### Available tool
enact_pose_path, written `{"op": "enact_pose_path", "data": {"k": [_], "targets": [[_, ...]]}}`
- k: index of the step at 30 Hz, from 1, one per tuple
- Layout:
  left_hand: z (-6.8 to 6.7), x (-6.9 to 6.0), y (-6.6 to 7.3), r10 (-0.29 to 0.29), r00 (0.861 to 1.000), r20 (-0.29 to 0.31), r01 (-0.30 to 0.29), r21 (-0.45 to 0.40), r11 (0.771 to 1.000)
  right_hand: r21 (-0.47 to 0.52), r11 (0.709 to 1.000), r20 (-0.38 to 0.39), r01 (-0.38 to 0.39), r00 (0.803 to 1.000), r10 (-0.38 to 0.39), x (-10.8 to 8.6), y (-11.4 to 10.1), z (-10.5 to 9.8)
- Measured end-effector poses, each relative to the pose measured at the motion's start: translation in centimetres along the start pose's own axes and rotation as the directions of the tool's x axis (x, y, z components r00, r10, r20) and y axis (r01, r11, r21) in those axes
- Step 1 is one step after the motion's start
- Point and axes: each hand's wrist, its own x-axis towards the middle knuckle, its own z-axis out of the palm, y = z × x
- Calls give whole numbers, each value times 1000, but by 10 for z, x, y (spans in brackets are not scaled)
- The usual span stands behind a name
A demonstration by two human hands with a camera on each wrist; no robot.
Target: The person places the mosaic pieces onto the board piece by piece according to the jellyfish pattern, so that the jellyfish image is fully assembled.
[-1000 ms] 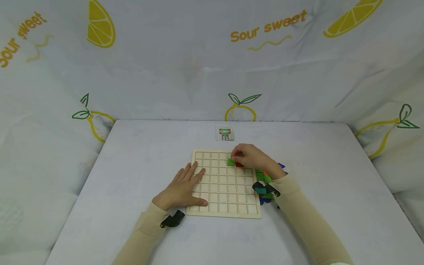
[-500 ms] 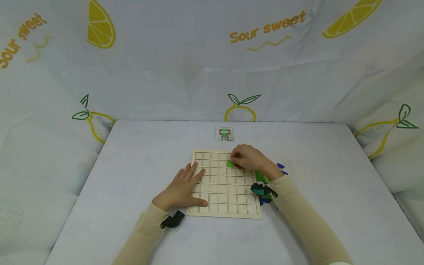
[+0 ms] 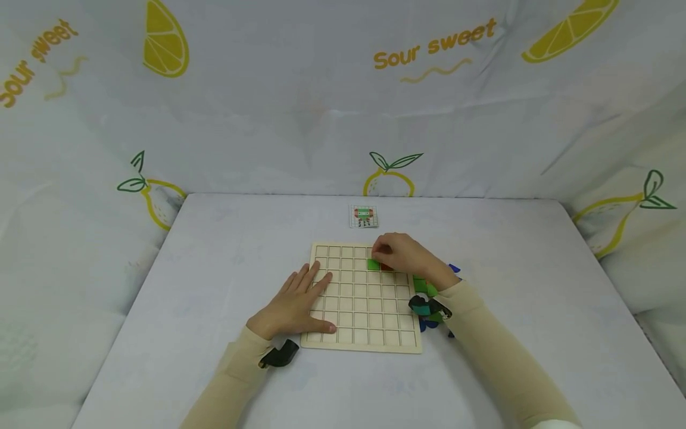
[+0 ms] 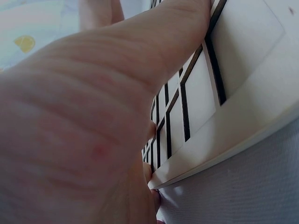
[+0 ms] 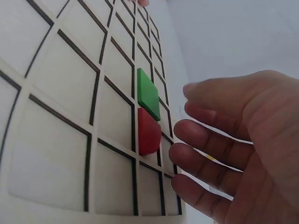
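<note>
A light wooden grid board lies on the table. My left hand rests spread over its left edge, thumb and fingers straight. In the left wrist view, that hand covers much of the frame beside the grid. My right hand is over the board's upper right part. There a green square tile and a red tile with a rounded corner sit in neighbouring cells. In the right wrist view, the right hand's loosely bent fingers are just beside the two tiles, with nothing visible between them.
Several loose green, blue and orange pieces lie at the board's right side, partly under the right wrist. A small picture card lies beyond the board. A white cloth with lemon prints hangs behind the table.
My right hand has shifted very slightly left over the red and green tiles. The left hand and the board have stayed in place.
</note>
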Motion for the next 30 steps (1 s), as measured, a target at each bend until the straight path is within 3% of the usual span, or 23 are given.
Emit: {"op": "enact_pose_path", "data": {"k": [5,21,30], "targets": [[0,0,-1,8,1000,-8,-8,-6,1000,79,995,-7,-66,998,66,-6,6,-11],[-1,1,1,18,1000,-10,-18,-16,1000,29,992,-95,-125,987,127,-44,28,-36],[0,1,0,11,1000,-7,-11,-15,1000,-32,986,-61,-161,985,159,-62,37,-33]]}}
